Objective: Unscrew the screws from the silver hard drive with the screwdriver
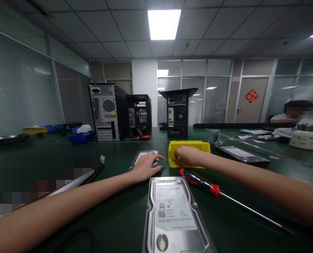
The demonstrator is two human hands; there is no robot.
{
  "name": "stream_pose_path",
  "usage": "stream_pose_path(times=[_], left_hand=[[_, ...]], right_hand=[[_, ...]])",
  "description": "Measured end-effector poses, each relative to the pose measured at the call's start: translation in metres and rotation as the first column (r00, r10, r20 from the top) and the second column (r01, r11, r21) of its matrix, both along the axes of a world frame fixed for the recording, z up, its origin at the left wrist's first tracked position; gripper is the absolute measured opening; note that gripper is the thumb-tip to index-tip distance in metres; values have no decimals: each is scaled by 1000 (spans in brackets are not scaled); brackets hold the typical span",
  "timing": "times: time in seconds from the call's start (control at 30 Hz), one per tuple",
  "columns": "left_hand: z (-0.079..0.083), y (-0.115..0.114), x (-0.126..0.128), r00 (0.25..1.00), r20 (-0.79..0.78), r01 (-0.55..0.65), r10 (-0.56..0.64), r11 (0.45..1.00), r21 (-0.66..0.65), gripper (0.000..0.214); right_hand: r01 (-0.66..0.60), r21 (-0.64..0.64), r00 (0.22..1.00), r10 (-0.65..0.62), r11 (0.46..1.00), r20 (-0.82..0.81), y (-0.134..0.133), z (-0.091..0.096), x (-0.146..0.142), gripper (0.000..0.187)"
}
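Observation:
My left hand [146,166] lies with its fingers spread over a small hard drive [138,157], partly covering it; its fingertips point toward the yellow bin. Into that yellow plastic bin [203,149] reaches my right hand [189,155], fingers curled downward. Its fingertips are hard to see, and whatever they pinch cannot be made out. Nearest to me a larger silver hard drive [172,207] lies label up on the green table. To its right rests a long screwdriver [201,181] with a red and black handle, its shaft pointing toward the lower right.
Computer cases [121,109] stand at the back, another black case [177,114] right of them. A blue bin [81,137] and a small red screwdriver [143,137] lie before them. Rightward are another drive [242,154], a jar [304,137] and a seated person [284,117]. A metal tray [8,139] sits far left.

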State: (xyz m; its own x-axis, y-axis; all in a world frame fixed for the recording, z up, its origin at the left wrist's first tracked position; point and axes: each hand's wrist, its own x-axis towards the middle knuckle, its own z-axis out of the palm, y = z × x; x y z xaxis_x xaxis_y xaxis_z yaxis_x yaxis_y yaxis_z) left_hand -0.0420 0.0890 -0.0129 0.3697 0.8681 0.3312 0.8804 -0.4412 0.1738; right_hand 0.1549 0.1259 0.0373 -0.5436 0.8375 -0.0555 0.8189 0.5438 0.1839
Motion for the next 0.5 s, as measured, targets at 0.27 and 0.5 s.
stream_pose_path(times=[0.27, 0.5], left_hand=[[0, 0, 0, 1000, 1, 9, -9, 1000, 5, 31], [0, 1, 0, 1000, -8, 9, -9, 1000, -2, 31]], right_hand=[[-30, -7, 1000, 30, 1000, -4, 0, 0, -2, 42], [-62, -1, 998, 62, 998, -3, 4, -2, -1, 42]])
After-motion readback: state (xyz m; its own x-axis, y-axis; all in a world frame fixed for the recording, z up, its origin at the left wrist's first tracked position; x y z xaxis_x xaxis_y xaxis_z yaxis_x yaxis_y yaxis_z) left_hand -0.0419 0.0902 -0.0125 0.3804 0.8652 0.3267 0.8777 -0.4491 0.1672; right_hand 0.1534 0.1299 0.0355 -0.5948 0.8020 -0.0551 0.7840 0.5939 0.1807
